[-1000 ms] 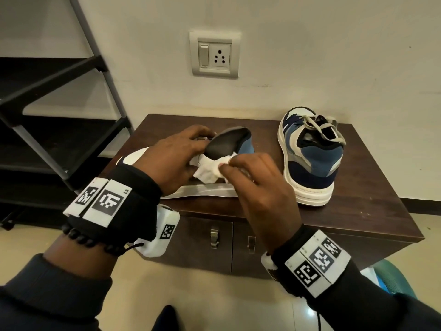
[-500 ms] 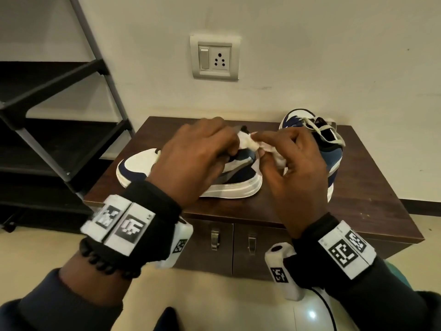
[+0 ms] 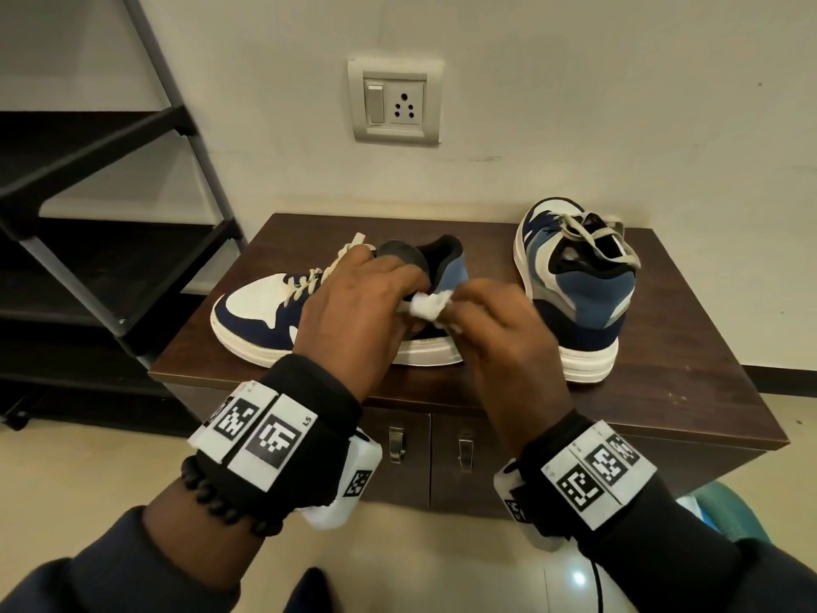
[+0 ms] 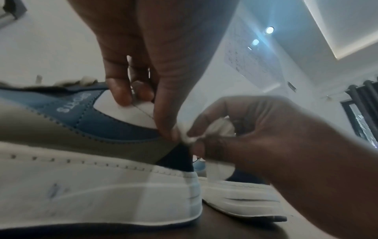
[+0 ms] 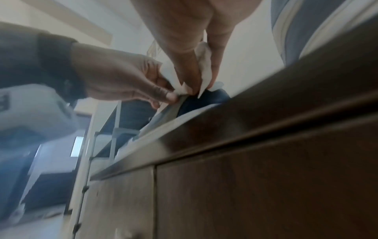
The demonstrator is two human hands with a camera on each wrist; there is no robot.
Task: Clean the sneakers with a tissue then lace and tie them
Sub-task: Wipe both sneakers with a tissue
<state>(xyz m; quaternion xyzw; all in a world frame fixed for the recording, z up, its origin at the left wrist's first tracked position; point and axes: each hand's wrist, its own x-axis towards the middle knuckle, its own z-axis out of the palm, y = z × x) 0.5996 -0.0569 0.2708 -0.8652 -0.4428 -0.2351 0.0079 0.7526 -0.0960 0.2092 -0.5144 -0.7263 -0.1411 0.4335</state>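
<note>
1. Sleeves, dark, w/ black wristbands carrying square-code tags – lower part of the head view, both arms.

2. Left hand (image 3: 353,303) – ctr of frame, fingers curled over the collar of the near sneaker, gripping it; thumb tip touches the tissue.

3. Right hand (image 3: 499,329) – just right of ctr, fingers pinching the tissue (image 3: 426,305), a crumpled white wad, held against the heel side of the near sneaker. Left wrist view shows the wad pinched between thumb and fingers right at the heel seam.

4. Near sneaker (image 3: 261,318) – navy/white/blue, white sole, resting on the desk (image 3: 663,382), toe toward left of frame, heel toward ctr. Laces (image 3: 309,278) cream, loose through the eyelets, one end sticking up past the left hand.

5. Desk – dark brown wood, two cupboard doors w/ metal handles (image 3: 396,442) below the front edge.

6. Second sneaker (image 3: 588,294) – same colours, right of frame, upright on the desk, heel toward the viewer, apart from the near one; cream laces lie loose across its opening.

7. Rack (image 3: 110,267) – black shelves, grey metal frame, left of frame, beside the desk.

8. Wall switch and socket plate (image 3: 395,101) – upper ctr, above the desk.
</note>
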